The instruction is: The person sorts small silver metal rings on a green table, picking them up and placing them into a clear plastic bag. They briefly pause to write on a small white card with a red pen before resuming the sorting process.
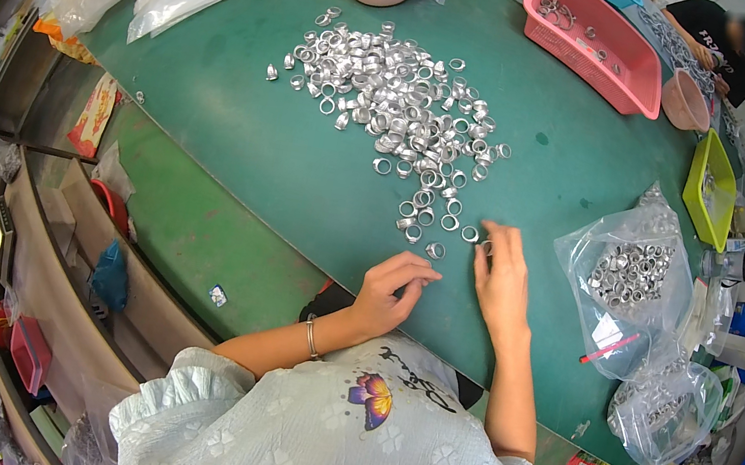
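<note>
Right hand (503,290) is nearer the loose metal ring (470,235) at the pile's near edge: ring sits just left of its fingertips on the green surface (320,193), looks apart from them. Another ring shows partly between right thumb and index; can't tell if that grip is closed on it or just around it. Left hand (389,297) is curled, fingertips pointing right; can't tell if its grip holds anything. A stray ring (434,249) lies just beyond those fingertips. Rings are round bands, no useful long axis; main pile (388,86) lies beyond both hands.
</note>
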A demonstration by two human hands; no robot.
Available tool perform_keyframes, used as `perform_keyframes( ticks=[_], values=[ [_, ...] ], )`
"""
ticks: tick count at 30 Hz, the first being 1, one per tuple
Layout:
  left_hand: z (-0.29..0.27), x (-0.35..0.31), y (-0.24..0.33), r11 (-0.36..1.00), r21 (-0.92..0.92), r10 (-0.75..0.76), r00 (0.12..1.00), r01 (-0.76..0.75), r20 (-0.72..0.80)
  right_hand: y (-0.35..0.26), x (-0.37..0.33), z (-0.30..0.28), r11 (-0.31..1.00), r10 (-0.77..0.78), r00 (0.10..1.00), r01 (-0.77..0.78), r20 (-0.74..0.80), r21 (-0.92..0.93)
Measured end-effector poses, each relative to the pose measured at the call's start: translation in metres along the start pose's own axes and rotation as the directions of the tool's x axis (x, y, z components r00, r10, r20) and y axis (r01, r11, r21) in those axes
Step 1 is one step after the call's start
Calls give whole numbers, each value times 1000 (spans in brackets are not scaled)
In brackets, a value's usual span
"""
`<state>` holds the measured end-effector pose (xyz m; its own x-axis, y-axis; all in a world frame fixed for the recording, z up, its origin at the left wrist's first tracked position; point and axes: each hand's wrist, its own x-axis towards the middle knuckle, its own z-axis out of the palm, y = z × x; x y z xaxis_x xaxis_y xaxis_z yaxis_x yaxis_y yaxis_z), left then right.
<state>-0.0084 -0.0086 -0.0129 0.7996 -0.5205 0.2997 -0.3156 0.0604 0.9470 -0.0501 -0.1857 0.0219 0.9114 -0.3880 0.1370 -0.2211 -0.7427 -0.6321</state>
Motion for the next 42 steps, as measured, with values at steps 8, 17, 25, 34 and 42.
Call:
perform_keyframes(
  ticks=[8, 17, 25, 34, 42],
  values=[
    [0, -1, -2, 1000, -7, -14, 1000, 14, -6, -9, -3, -37, 997, 9, 999, -5, -43, 77],
    [1, 1, 1, 1000, -17, 4, 1000, -4, 6, -13, -24, -102, 874, -141, 844, -140, -517, -466],
    [1, 0, -1, 1000, -6, -11, 1000, 11, -7, -13, 21, 17, 962, -218, 975, 220, 33, -163],
    [1, 0, -1, 1000, -11, -16, 1000, 16, -8, -13, 1, -30, 993, -28, 999, 30, -18, 112],
    [2, 1, 2, 1000, -21, -8, 1000, 8, -6, 10, -32, -133, 946, 34, 884, -179, -466, -269]
  ],
)
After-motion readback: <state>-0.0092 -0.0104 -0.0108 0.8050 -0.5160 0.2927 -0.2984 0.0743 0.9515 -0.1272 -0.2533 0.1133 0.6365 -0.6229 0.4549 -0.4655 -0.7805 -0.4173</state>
